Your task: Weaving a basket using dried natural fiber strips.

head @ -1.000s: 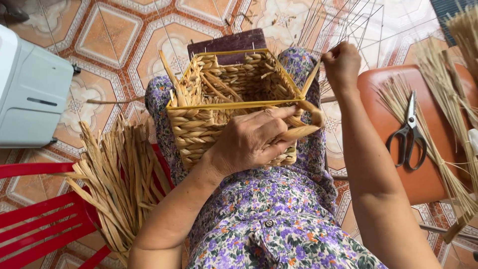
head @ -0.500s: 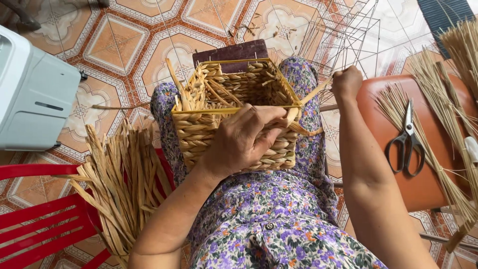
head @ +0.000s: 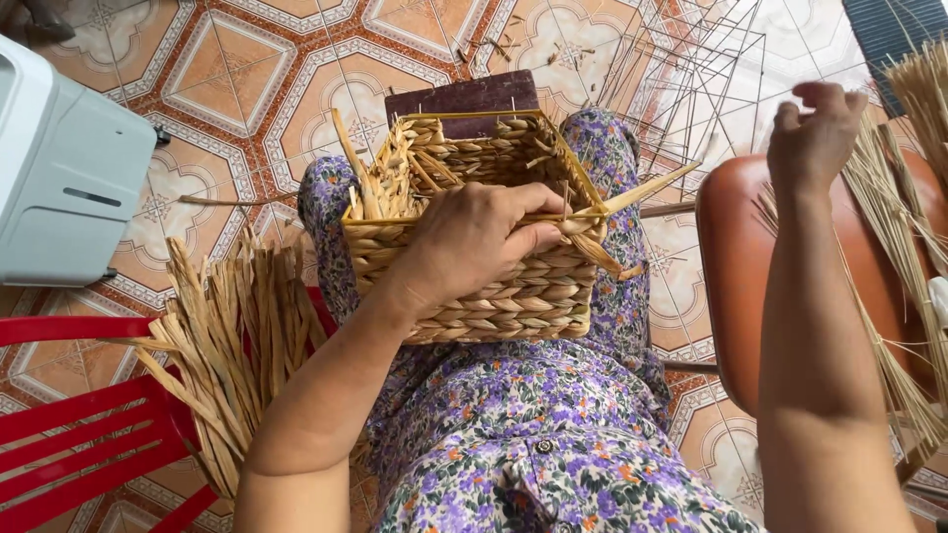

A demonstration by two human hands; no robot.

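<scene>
Rectangular basket of braided straw-coloured fibre [head: 474,237] rests on the person's lap, on a purple floral dress [head: 553,434]. Left hand [head: 474,242] closes its grip over the near rim, pinching the braid at the corner. Right hand [head: 815,133] is raised well apart, fingers curled as if pulling a strand; what it holds cannot be told. A loose flat fibre strip [head: 647,190] juts from the corner; if the left grip slackens, the weave there could loosen, or the basket tip off the knees. One basket, one bundle of dried strips [head: 222,336] on one red slatted chair [head: 79,434], one wire frame [head: 691,79], two hands.
</scene>
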